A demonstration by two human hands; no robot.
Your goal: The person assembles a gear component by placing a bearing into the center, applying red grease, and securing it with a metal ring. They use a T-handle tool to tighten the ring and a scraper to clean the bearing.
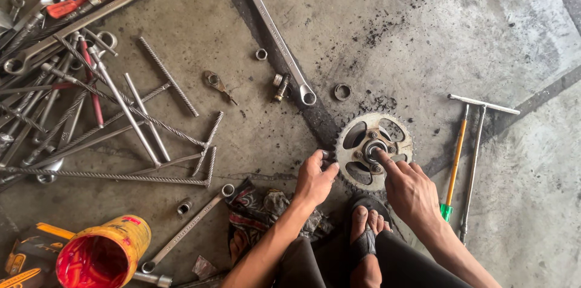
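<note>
A toothed metal sprocket (pixel 363 136) with a hub at its centre lies flat on the concrete floor in front of me. My left hand (pixel 315 179) grips its left rim, fingers curled over the teeth. My right hand (pixel 408 188) reaches in from the right, its index finger pressing into the centre hub (pixel 375 150) where several bolts ring the bore. My foot in a black sandal (pixel 366 227) rests just below the sprocket.
A long ring spanner (pixel 273 30) lies above the sprocket with a small ring (pixel 342 91) and sockets nearby. A heap of wrenches and T-bars (pixel 91 100) fills the left. A yellow tin of red grease (pixel 100 251), a rag (pixel 260 206), and T-handle drivers (pixel 469 161) lie around.
</note>
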